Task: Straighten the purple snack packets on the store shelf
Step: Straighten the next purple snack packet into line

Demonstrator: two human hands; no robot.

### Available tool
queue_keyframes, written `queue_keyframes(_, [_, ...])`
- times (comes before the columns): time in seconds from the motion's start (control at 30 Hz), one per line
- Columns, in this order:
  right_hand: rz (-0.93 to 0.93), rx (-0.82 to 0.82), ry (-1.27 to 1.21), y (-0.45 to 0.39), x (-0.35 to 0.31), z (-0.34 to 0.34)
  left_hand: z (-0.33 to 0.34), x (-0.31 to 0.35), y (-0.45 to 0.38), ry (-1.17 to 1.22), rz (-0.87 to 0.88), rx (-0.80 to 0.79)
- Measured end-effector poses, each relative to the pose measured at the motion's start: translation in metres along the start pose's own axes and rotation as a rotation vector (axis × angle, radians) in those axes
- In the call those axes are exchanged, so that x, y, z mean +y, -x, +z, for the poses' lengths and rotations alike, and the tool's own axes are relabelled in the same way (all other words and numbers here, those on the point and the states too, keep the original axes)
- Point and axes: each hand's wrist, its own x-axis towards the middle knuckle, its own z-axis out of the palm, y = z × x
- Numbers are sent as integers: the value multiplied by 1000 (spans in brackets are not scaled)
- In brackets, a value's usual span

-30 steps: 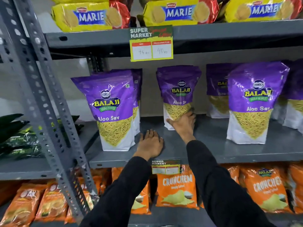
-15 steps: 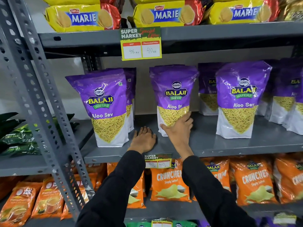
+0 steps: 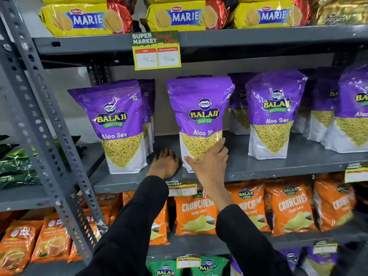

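Purple Balaji Aloo Sev packets stand on the grey middle shelf (image 3: pixel 278 166). The middle packet (image 3: pixel 201 108) stands upright near the shelf's front, and my right hand (image 3: pixel 209 162) grips its lower front, fingers spread across the see-through window. My left hand (image 3: pixel 165 163) lies flat, palm down, on the shelf just left of that packet, holding nothing. Another packet (image 3: pixel 117 124) stands to the left, slightly tilted, with more behind it. A third front packet (image 3: pixel 274 114) stands to the right, with several more behind and beside it.
Yellow Marie biscuit packs (image 3: pixel 185 15) fill the shelf above, which carries a price tag (image 3: pixel 157 50). Orange Crunchem bags (image 3: pixel 197 212) sit below. A perforated grey upright (image 3: pixel 39 120) slants at the left, with dark green packets (image 3: pixel 16 162) beyond it.
My right hand has drawn the middle packet forward from the back of the shelf to near the front edge. My left hand stays flat on the shelf.
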Motion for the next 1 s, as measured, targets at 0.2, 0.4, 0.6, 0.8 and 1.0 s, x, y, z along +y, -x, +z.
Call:
queue_keyframes(0.2, [-17,17,22,6,3,-4,-2,0,3,7,12,-6])
queue_keyframes(0.4, [-75,77,-175,15,17,-12,-8,-10,-3,45,57,-57])
queue_keyframes(0.6, [-119,79,-198,16,26,-10,-11,-11,7,8,135,-44])
queue_keyframes(0.8, [-88,38,-153,9,19,2,-11,-14,11,-44,151,-6])
queue_keyframes(1.0, [-66,62,-136,5,14,16,-4,-20,6,-39,103,-5])
